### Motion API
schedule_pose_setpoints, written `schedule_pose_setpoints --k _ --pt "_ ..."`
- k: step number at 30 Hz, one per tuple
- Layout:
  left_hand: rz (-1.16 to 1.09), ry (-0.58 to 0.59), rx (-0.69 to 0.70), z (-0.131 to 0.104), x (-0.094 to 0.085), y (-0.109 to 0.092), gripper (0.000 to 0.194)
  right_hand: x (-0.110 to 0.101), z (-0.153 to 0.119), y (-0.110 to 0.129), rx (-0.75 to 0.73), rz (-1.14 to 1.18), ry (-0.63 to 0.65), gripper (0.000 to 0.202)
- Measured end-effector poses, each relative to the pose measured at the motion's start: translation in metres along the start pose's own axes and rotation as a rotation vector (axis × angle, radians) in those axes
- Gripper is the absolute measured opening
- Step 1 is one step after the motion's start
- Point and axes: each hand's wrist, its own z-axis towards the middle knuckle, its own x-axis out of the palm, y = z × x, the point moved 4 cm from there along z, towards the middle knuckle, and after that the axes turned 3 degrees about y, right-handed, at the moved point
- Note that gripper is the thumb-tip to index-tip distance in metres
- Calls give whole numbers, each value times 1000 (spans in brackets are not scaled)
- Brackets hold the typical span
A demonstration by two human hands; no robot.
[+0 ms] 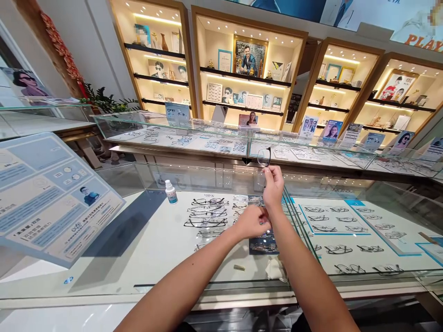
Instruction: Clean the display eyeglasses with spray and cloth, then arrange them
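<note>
Thin dark-rimmed eyeglasses with a clear rounded lens (264, 157): held up in the air, to the right of the small white plastic bottle with a blue label (170, 192) and higher in view
Right hand (273, 184): pinching the eyeglasses between thumb and fingers, well to the right of the bottle
Left hand (254, 221): fingers curled in, just beside the right wrist, right of the bottle and nearer the person; whether it grips anything cannot be told
Weight and feel: probably very light, the slim rim stiff but springy, the lens smooth and easily smudged
Weak spots: likely the thin rim, which a twist could bend
Best hold: a gentle pinch at the rim or bridge, off the lens face
Pointing: one lens stands above the fingertips; the hand hides much, so the temples' direction cannot be told
Long axis: seems roughly up and down, unlike the level rows of dark-framed spectacles (206, 214) right of the bottle
</note>
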Motion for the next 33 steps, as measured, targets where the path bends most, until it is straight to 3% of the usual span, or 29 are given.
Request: schedule_pose_setpoints --k 3,5,7,9,12,15,19,26,33 --pt "172 -495 90 -3 -47 -3 38 -7 -9 -4 -76 -157 -24 25" --pt "272 -782 170 -10 -72 -5 32 -8 -14 -6 -107 -260 9 26" --pt "425 -971 260 -15 -87 -8 16 -7 -17 -6 -142 -361 62 26" --pt "590 -1056 336 -17 -95 -8 37 -5 -18 -7 -185 -463 125 25" --pt "774 -1026 387 -15 -99 -5 70 -2 -19 -7 -256 -620 260 22" --pt "860 -940 395 -12 -102 1 81 -2 -18 -7 -283 -724 376 19" --pt "884 -893 393 -11 -105 6 79 -4 -16 -3 -285 -749 431 18" --pt "845 -900 304 -12 -112 9 55 -6 -15 3 -317 -742 471 17" --pt "832 -900 395 -14 -110 1 67 -7 -14 4 -318 -747 437 18"
